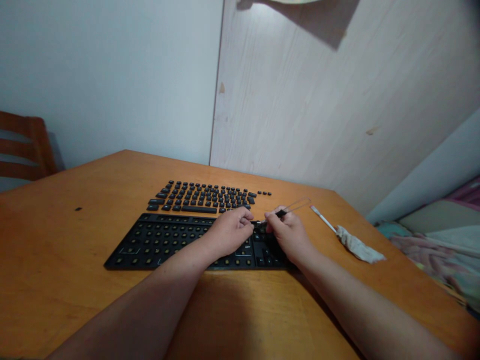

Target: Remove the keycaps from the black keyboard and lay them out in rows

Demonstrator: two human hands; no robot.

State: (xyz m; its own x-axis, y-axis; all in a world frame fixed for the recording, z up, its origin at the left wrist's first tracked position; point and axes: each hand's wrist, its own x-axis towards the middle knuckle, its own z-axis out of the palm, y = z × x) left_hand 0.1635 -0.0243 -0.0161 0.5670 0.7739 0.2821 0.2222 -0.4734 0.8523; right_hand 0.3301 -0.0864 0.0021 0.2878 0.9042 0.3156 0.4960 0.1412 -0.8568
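A black keyboard (168,240) lies on the table, most of its keycaps off and its switches bare. Keycaps remain at its right end, around my right hand (287,232). That hand is closed on a keycap puller (281,213), whose dark middle sits between the fingers while a thin wire loop sticks out to the upper right. Over the keyboard's upper right part, my left hand (234,230) has its fingers curled in, close to the right fingertips. Whatever the left fingers pinch, if anything, is hidden.
Loose keycaps (198,209) lie in rows behind the keyboard, with several small ones (264,193) to their right. One dark keycap (78,209) sits far left. A white stick (324,219) and a crumpled cloth (358,245) lie right. A wooden chair (22,145) stands left.
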